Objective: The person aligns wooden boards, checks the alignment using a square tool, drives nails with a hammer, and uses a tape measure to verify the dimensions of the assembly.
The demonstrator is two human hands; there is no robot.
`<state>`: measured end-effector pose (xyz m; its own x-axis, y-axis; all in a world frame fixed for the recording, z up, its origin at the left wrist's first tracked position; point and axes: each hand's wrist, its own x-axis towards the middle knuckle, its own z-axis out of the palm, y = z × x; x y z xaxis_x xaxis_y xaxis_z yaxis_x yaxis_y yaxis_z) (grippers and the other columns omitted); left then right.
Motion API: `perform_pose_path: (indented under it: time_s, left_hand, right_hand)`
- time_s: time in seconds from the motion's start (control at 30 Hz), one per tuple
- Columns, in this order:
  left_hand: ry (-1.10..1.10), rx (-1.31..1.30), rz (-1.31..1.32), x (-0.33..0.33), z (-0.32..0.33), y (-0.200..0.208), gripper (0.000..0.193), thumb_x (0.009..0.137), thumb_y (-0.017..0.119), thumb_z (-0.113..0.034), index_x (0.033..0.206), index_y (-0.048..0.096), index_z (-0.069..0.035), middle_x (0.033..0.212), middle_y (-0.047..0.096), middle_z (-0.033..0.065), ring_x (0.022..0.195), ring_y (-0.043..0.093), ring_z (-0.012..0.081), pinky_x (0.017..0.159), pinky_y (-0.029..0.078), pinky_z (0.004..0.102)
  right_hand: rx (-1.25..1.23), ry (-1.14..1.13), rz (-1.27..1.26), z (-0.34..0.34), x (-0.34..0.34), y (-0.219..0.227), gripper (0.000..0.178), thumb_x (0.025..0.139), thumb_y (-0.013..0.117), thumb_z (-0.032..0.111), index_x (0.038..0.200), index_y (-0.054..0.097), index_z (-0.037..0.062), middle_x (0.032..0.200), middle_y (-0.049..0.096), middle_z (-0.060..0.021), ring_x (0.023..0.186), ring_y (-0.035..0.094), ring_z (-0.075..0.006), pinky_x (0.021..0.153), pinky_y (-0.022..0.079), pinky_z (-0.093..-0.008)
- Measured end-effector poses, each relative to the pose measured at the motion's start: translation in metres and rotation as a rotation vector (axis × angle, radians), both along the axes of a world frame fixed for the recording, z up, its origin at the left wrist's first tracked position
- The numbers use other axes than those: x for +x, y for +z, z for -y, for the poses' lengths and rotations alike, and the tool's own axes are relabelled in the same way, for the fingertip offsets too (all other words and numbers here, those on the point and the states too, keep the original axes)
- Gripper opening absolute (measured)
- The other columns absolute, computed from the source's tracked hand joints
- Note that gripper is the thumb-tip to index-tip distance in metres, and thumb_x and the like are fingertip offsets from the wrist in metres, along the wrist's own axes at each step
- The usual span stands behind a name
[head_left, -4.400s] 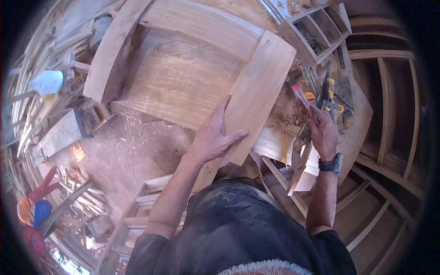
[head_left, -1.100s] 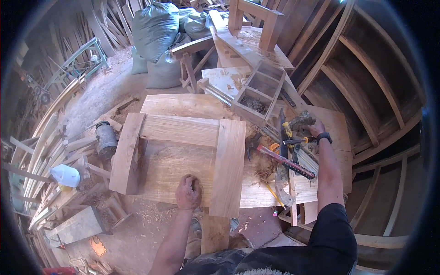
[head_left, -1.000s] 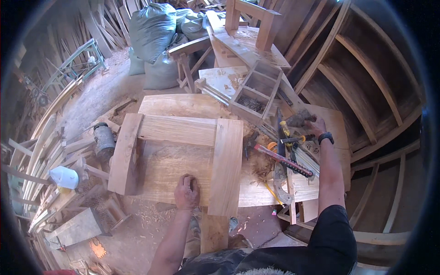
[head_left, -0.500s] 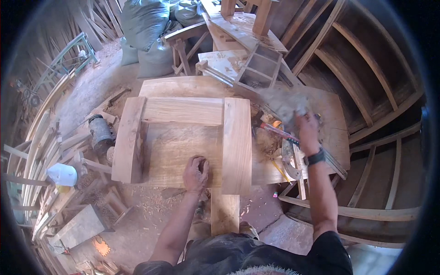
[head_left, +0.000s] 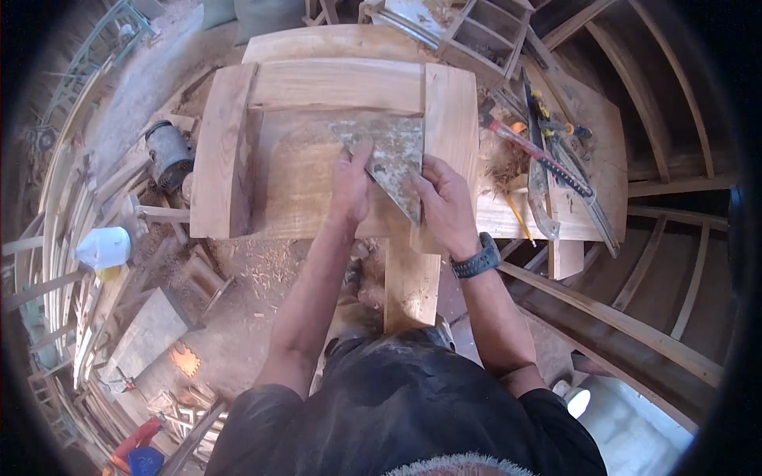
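A flat triangular plate (head_left: 389, 147), worn and mottled white and brown, lies between my hands inside a wooden frame. My left hand (head_left: 351, 182) grips its left side, thumb on top. At its right edge, my right hand (head_left: 446, 198) pinches it with thumb and fingers. The plate's upright edge runs along the frame's right-hand piece (head_left: 451, 99), its upper edge close below the cross rail (head_left: 337, 86). Whether it touches either one, I cannot tell. The frame's thick left piece (head_left: 222, 151) stands opposite. Under the plate is a broad wooden board (head_left: 294, 178).
Right of the frame lie a red-and-black long tool (head_left: 533, 151), a yellow pencil (head_left: 520, 218) and wood shavings. A grey cylindrical machine (head_left: 169, 155) and a white container (head_left: 103, 247) stand at left. Curved slatted woodwork (head_left: 635, 309) fills the right side.
My right hand has come from the tools at right into the frame with the triangular plate. My left hand has risen from the board and taken hold of it. The view has shifted.
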<state>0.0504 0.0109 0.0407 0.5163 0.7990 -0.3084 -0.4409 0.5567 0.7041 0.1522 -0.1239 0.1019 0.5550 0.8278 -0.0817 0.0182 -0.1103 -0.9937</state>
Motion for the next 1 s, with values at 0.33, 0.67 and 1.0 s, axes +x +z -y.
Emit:
perform_pose_path:
  time_s: [0.33, 0.67, 1.0]
  left_hand:
    - [0.073, 0.282, -0.211, 0.013, -0.024, -0.023, 0.023, 0.100, 0.068, -0.018, 0.113, 0.069, 0.002, 0.104, 0.073, 0.0060, 0.087, 0.065, 0.0121, 0.079, 0.054, 0.0321]
    - [0.113, 0.310, -0.208, 0.025, -0.028, -0.033, 0.026, 0.097, 0.073, -0.017, 0.115, 0.069, 0.002, 0.103, 0.073, 0.0050, 0.090, 0.065, 0.0117, 0.081, 0.053, 0.0306]
    - [0.181, 0.300, -0.218, 0.033, -0.019, -0.027, 0.028, 0.096, 0.075, -0.016, 0.115, 0.070, 0.004, 0.105, 0.074, 0.0058, 0.091, 0.065, 0.0128, 0.082, 0.053, 0.0311]
  right_hand:
    - [0.024, -0.247, 0.323, 0.031, 0.010, -0.015, 0.031, 0.098, 0.065, 0.003, 0.128, 0.062, -0.0022, 0.111, 0.070, -0.0114, 0.093, 0.068, -0.0156, 0.081, 0.056, -0.0290]
    - [0.030, -0.249, 0.271, 0.030, 0.009, -0.012, 0.030, 0.099, 0.063, 0.004, 0.129, 0.062, -0.0016, 0.111, 0.071, -0.0105, 0.096, 0.069, -0.0146, 0.084, 0.057, -0.0293]
    - [0.043, -0.271, 0.202, 0.031, 0.008, -0.012, 0.031, 0.100, 0.062, 0.004, 0.130, 0.061, -0.0023, 0.112, 0.070, -0.0103, 0.098, 0.069, -0.0152, 0.087, 0.057, -0.0292]
